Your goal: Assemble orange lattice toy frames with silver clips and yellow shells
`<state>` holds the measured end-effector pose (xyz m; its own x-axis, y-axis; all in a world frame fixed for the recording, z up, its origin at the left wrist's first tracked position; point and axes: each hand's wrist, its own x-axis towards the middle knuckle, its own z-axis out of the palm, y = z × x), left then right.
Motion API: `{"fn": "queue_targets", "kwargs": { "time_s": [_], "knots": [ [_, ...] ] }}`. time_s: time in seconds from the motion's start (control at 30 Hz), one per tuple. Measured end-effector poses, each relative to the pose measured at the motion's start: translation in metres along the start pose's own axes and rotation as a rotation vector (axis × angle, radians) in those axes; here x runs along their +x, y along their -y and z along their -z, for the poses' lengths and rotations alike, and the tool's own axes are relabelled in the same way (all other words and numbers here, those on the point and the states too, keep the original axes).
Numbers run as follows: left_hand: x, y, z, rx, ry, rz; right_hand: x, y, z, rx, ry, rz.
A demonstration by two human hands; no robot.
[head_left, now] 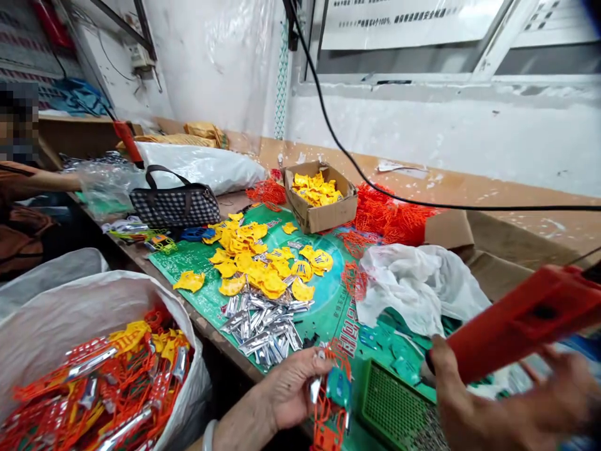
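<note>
My left hand [291, 389], with a light band at the wrist, pinches an orange plastic toy-like frame [327, 432] between thumb and fingers. A teal piece [339, 387] and shiny silver strips sit on that frame. At the lower right, my right hand [511, 401], blurred by motion, holds a red electric screwdriver [521, 319] tilted, its tip end toward the left. Between the hands stands a green basket [392, 401] with many small metal screws in it. Just beyond my left hand lie silver strips [265, 329] and a heap of yellow pieces [253, 257].
On the left, a white sack [188, 326] holds orange, yellow and silver assemblies. Behind are a cardboard box [323, 216] of yellow parts, red-orange frames [394, 216], a white plastic bag [417, 282] and a checked bag [176, 203]. A black cable [338, 134] hangs across. Another person's arm [51, 180] shows at left.
</note>
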<state>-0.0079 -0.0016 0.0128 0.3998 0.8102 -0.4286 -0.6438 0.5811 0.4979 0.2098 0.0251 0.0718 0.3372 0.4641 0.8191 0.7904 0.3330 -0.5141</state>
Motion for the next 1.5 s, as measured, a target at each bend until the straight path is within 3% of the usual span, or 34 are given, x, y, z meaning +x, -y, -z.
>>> {"fn": "queue_targets", "kwargs": {
  "time_s": [0.07,0.1,0.13,0.17,0.23,0.27,0.4,0.53,0.67,0.77,0.87,0.93,1.0,1.1,1.23,1.33,1.5],
  "knots": [
    [-0.001,-0.002,0.001,-0.029,0.006,-0.009,-0.007,0.007,-0.008,-0.056,-0.161,0.350],
    [-0.002,-0.003,0.002,-0.044,0.003,-0.018,-0.011,0.012,-0.016,-0.039,-0.119,0.473],
    [-0.003,-0.005,0.002,-0.054,-0.002,-0.026,-0.014,0.017,-0.029,0.024,0.036,0.553],
    [-0.004,-0.006,0.003,-0.057,-0.009,-0.034,-0.018,0.022,-0.045,0.109,0.238,0.564],
    [-0.008,-0.010,0.005,-0.047,-0.031,-0.064,-0.025,0.031,-0.086,0.178,0.671,0.429],
    [-0.010,-0.012,0.007,-0.038,-0.043,-0.082,-0.029,0.034,-0.108,0.164,0.783,0.411],
    [-0.023,-0.014,0.014,-0.050,-0.066,-0.151,-0.050,0.042,-0.177,0.132,0.999,0.381],
    [-0.029,-0.015,0.022,-0.109,-0.118,-0.201,-0.071,0.040,-0.204,0.157,1.094,0.307],
    [-0.026,-0.022,0.028,-0.142,-0.146,-0.227,-0.073,0.029,-0.220,0.248,1.131,0.242],
    [-0.028,-0.024,0.025,-0.136,-0.111,-0.247,-0.056,0.025,-0.210,0.254,1.090,0.149],
    [-0.035,-0.028,0.021,-0.105,-0.072,-0.265,-0.028,0.029,-0.169,0.248,1.078,0.057],
    [-0.040,-0.033,0.020,-0.067,-0.071,-0.286,-0.013,0.036,-0.131,0.314,1.187,0.014],
    [-0.044,-0.035,0.017,0.022,-0.085,-0.320,-0.003,0.044,-0.093,0.515,1.397,-0.144],
    [-0.044,-0.032,0.006,0.122,-0.058,-0.320,-0.005,0.052,-0.053,0.550,1.453,-0.154],
    [-0.041,-0.022,-0.010,0.312,-0.008,-0.338,-0.025,0.052,-0.042,0.524,1.276,-0.066],
    [-0.040,-0.016,-0.016,0.533,-0.070,-0.454,-0.045,0.047,-0.047,0.466,1.134,-0.014],
    [-0.041,-0.010,-0.023,0.911,-0.165,-0.584,-0.064,0.043,-0.041,0.485,1.143,-0.130]
  ]
}}
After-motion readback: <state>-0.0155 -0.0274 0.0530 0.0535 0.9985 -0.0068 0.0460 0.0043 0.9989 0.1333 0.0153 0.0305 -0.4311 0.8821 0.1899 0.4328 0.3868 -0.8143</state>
